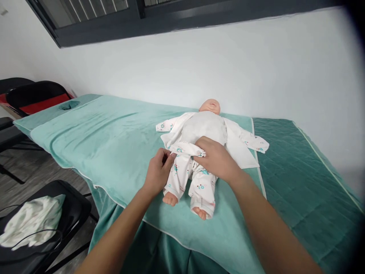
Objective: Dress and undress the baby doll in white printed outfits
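A baby doll (211, 105) lies on its back on the green-covered bed, feet toward me. It wears white patterned trousers (203, 184), and a white patterned jacket (242, 146) spread open at both sides of its pale grey torso (203, 127). My left hand (159, 169) pinches the trousers' waistband at the left side. My right hand (215, 158) grips the waistband near the middle, its fingertips partly hidden by the fabric. The waistband is bunched between my hands. Both of the doll's feet stick out of the trouser legs.
A light green cover (114, 133) lies over the bed, with a darker quilted part (296, 179) at the right. The wall (256, 68) stands right behind. At the lower left, a black chair (71, 198) holds a crumpled white cloth (34, 220) and a thin cable. More chairs (40, 95) stand beyond.
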The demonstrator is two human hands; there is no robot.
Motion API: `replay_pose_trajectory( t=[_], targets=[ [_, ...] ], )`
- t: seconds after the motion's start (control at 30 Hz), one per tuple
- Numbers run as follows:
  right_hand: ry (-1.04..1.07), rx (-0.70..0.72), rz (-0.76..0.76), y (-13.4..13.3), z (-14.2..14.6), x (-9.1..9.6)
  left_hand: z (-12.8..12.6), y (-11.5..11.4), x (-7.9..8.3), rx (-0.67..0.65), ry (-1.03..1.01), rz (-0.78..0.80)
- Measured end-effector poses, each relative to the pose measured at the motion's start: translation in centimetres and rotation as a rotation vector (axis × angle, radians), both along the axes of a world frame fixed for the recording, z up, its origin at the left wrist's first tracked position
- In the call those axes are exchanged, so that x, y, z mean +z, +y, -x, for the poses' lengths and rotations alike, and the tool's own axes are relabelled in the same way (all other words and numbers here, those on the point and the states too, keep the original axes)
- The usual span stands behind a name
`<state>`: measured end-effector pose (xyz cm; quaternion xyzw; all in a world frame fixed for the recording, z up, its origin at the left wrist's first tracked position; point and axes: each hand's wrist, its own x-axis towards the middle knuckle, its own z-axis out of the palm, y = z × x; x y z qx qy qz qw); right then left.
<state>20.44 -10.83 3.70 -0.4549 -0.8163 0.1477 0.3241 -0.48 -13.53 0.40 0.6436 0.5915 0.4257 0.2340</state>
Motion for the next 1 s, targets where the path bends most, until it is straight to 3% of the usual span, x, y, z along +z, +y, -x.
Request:
replay_pose_trajectory(
  t=[0.2,0.33,0.5,0.6,0.67,0.73,0.83,1.0],
  targets=[
    [0.071,-0.131,0.023,0.5,0.4,-1.1,-0.7,-0.5,-2.1,0.17,0.024,-0.074],
    [0.14,-0.047,0.158,0.4,0.1,-0.4,-0.2,-0.4,-2.5,0.147,-0.093,-0.036],
    [0.373,0.204,0.372,0.0,-2.1,1.3,1.0,2.0,-0.8,0.067,-0.357,-0.084],
    [0.445,0.11,0.317,0.2,-3.4,1.7,0.7,4.5,1.2,0.028,-0.344,-0.079],
    [0.397,-0.001,0.263,0.4,-4.0,1.6,0.2,5.8,2.5,-0.056,-0.278,0.012],
    [0.297,-0.022,0.307,0.6,-4.2,1.5,-0.3,6.5,3.6,-0.223,-0.162,0.103],
    [0.182,0.051,0.41,0.6,-4.3,1.4,-0.4,6.5,4.5,-0.483,0.016,0.134],
    [0.12,0.231,0.416,0.6,-4.6,2.0,1.1,5.4,5.1,-0.698,0.082,0.218]
  ],
)
